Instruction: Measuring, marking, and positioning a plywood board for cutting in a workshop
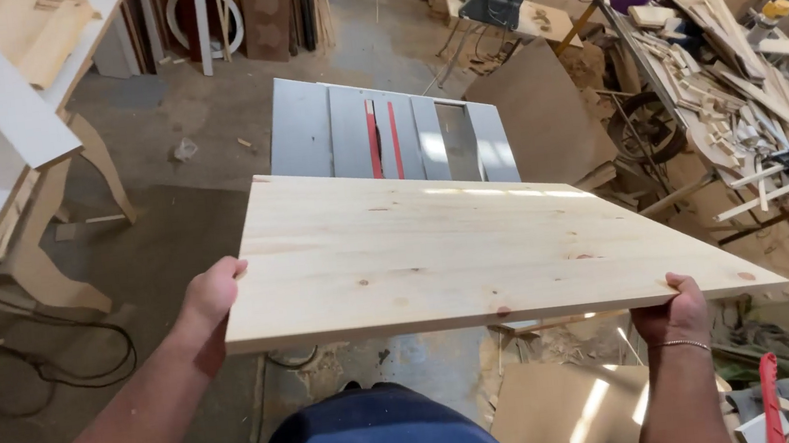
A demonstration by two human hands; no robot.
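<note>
We carry the large, pale, rectangular pine panel flat and level, held clear of the grey metal table-saw top with its red insert strip, which lies just beyond the panel's far edge.

Risk 1: the panel is wide and supported only at two points on its near portion. Its far half overhangs unsupported, so we judge that it could dip and strike the saw top, or pivot out of the grip.

Risk 2: the floor is cluttered. The loose heap of pale wood offcuts on the right and the black cable looping on the floor at the left are trip hazards, and the panel hides the ground directly ahead.

Risk 3: the grip on the right is shallow; a slip there would drop the near right corner.

Position relative to the hands: our left hand is closed over the panel's left edge near the near corner, thumb on top. Our right hand is curled under the near edge toward the right corner, thumb hooked over the rim, fingers hidden beneath. The panel spans between both hands and extends away from us.
</note>
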